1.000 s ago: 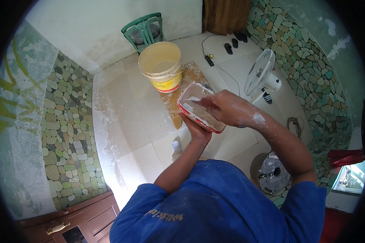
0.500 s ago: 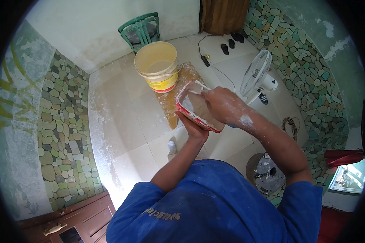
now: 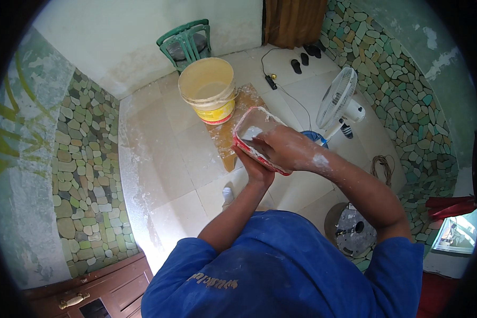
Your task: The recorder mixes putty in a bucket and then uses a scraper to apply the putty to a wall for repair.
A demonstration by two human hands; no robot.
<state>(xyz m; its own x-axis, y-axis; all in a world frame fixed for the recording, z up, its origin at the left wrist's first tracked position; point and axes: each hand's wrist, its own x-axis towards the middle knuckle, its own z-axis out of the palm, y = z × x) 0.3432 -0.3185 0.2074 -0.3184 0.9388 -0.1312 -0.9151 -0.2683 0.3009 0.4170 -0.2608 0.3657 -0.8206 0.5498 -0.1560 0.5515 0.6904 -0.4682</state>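
A rectangular tub (image 3: 255, 117) with a red outside and a rim smeared with white paste is tilted in front of my chest. My left hand (image 3: 255, 169) supports it from below, fingers wrapped round its near side. Inside the tub my right hand (image 3: 286, 146) reaches down, its fingers closed and mostly hidden from view; what they grip, if anything, does not show. A patch of white paste (image 3: 252, 131) lies in the tub by the fingertips. Dried white smears mark my right wrist.
A large yellow-and-white bucket (image 3: 206, 87) stands on a spattered wooden bench (image 3: 228, 138). Behind it is a green chair (image 3: 184, 45). A white fan (image 3: 338, 98) and its cord are at the right, with a round metal-topped drum (image 3: 355, 228) nearer me.
My right hand has moved from the tub's far rim down and left into the tub. The left hand keeps its hold on the tub. The view has shifted slightly.
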